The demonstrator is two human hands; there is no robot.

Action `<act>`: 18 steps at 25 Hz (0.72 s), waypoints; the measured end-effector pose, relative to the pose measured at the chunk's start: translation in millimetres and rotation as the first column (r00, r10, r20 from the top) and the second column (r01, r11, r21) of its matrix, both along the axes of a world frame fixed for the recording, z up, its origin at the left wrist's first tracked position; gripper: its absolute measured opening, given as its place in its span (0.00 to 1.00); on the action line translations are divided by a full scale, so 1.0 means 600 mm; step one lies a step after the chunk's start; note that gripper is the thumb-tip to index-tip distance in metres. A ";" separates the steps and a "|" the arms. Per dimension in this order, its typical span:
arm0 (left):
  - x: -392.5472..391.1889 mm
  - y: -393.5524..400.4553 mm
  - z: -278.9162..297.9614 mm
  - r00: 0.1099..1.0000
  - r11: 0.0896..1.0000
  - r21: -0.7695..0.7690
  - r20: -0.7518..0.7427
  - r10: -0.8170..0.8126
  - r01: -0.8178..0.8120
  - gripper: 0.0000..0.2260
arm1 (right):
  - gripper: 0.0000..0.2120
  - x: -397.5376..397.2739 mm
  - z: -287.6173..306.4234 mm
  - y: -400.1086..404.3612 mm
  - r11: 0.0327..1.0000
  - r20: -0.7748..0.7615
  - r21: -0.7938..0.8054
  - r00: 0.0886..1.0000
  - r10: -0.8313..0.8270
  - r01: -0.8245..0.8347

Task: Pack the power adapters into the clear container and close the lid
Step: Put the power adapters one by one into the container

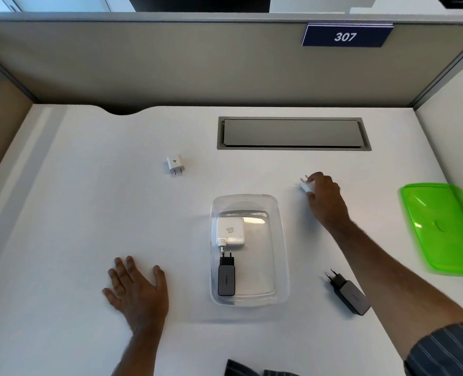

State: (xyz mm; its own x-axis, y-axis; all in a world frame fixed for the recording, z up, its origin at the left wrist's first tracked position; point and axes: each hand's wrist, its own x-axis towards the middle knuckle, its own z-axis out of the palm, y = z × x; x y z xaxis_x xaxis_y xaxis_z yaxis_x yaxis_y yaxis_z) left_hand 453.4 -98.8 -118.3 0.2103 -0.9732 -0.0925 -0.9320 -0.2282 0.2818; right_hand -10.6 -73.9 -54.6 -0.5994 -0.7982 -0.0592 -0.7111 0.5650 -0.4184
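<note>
While the left hand (pixel 137 290) lies flat on the desk (pixel 62 213), fingers spread and holding nothing, a small white plug (pixel 175 165) sits alone toward the back left, well apart from everything else.

Centre: clear container (pixel 282 256), open. Two adapters are inside, a white square adapter (pixel 230 231) toward the far end and a grey adapter (pixel 226 279) toward the near end, its black pins pointing at the white one and nearly touching it. The container's right half is bare.

Right of it: the right hand (pixel 324 198) has its grip pinched on a white adapter (pixel 307 185), pins pointing away up-left. Whether it has cleared the desk I cannot tell. A dark adapter (pixel 349 293) lies near the forearm. The green lid (pixel 442 229) lies at the far right edge.

Risks, as I judge them: the pinch sits on one end, so the adapter could swivel and drop; the forearm could sweep the dark adapter on the way back; careless stacking might keep the lid from seating.
</note>
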 end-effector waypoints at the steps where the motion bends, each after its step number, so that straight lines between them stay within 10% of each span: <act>1: 0.000 0.000 0.000 1.000 1.000 -0.002 0.003 -0.002 0.002 0.35 | 0.16 0.003 0.005 -0.001 1.000 0.026 -0.030 1.000 0.004 -0.003; 9: 0.000 -0.001 0.003 1.000 1.000 0.017 0.012 -0.007 0.006 0.35 | 0.15 0.090 0.110 0.010 0.932 0.169 -0.334 0.964 0.208 -0.142; 18: 0.001 0.000 0.006 1.000 1.000 0.009 0.016 -0.018 0.018 0.36 | 0.16 0.196 0.154 0.019 0.864 -0.057 -0.076 0.867 0.495 -0.498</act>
State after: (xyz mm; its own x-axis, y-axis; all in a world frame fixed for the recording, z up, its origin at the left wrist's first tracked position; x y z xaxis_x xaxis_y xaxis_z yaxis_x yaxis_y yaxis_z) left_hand 454.3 -98.5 -114.8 0.1943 -0.9761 -0.0979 -0.9402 -0.2137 0.2651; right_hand 107.1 -62.6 37.7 -0.1230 -0.9918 0.0357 -0.9030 0.0969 -0.4186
